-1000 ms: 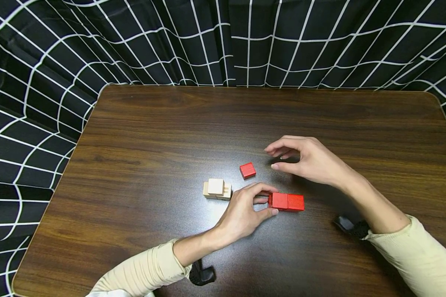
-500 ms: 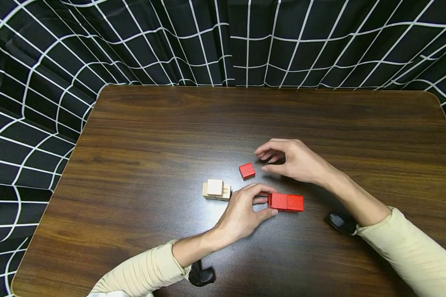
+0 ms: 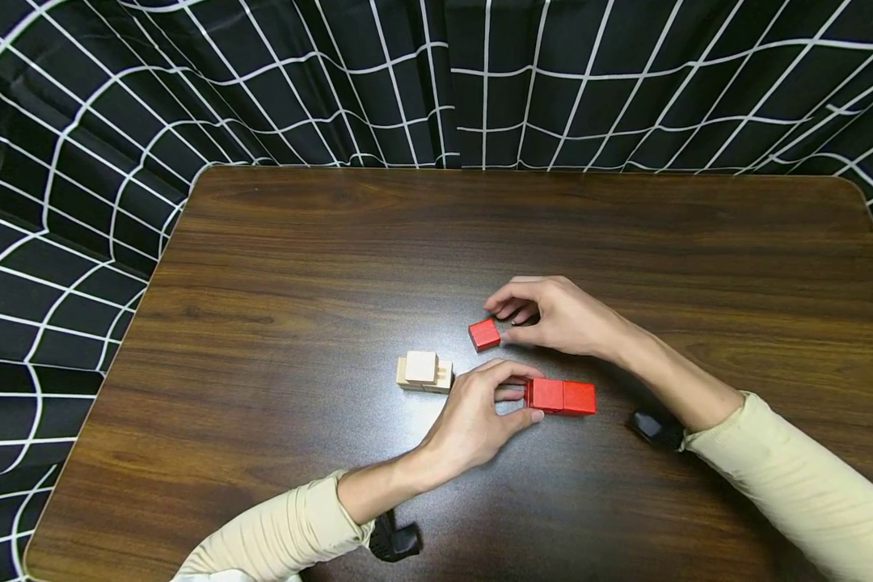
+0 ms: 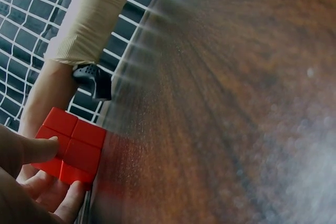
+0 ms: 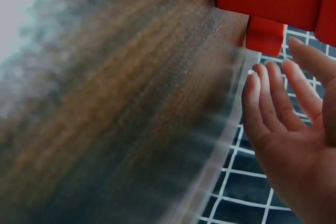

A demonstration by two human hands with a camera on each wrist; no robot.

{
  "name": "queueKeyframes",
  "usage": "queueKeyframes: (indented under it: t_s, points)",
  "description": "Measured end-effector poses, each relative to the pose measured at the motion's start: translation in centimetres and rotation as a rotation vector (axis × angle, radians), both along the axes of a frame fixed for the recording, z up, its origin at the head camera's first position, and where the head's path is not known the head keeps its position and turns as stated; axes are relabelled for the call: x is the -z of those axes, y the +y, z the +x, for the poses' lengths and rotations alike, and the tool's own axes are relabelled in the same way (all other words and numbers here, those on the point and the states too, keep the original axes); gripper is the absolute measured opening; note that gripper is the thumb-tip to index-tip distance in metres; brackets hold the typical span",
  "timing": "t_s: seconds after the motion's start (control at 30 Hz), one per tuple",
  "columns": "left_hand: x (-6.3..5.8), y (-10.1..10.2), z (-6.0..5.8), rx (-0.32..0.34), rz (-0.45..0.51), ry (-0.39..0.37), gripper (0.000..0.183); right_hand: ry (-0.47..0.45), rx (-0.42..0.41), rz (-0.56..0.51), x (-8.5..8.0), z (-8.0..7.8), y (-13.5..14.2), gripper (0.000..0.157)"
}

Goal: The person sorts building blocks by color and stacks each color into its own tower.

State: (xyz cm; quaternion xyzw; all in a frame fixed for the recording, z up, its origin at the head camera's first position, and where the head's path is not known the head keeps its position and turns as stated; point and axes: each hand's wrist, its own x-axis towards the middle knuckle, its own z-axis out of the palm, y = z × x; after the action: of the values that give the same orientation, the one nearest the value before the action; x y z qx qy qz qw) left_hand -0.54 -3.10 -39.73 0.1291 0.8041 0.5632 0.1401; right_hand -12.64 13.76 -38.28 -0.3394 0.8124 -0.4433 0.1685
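Observation:
A red block assembly (image 3: 562,397), made of several joined blocks, stands on the table in the head view. Its left end is gripped between the thumb and fingers of my left hand (image 3: 473,416). The left wrist view shows the thumb on the face of this red assembly (image 4: 73,148) and fingers under its edge. Farther back lies a loose red block (image 3: 484,334). My right hand (image 3: 563,315) is just right of it, thumb close to its side and fingers spread behind it. The right wrist view shows the right hand (image 5: 294,124) with fingers apart from the small red block (image 5: 265,36).
A stack of beige blocks (image 3: 422,369) stands left of my left hand, its top block raised above the rest. The wood-grain table (image 3: 298,242) ends at the back before a black curtain (image 3: 378,81) with white grid lines. Each wrist wears a black camera.
My right hand has moved left and slightly down to the loose red block. The left hand and the red assembly stay in place.

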Motion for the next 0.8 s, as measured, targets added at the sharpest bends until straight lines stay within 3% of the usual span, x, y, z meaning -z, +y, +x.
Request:
queueKeyframes:
  t_s: [0.53,0.8]
  points:
    - [0.06,-0.03,-0.07,0.002,-0.026,0.003,0.039,0.031,-0.055,0.108,0.23,-0.15,-0.85,0.034]
    - [0.09,0.03,-0.05,-0.002,-0.006,-0.009,0.039,0.044,-0.058,0.109,0.31,-0.14,-0.74,0.03]
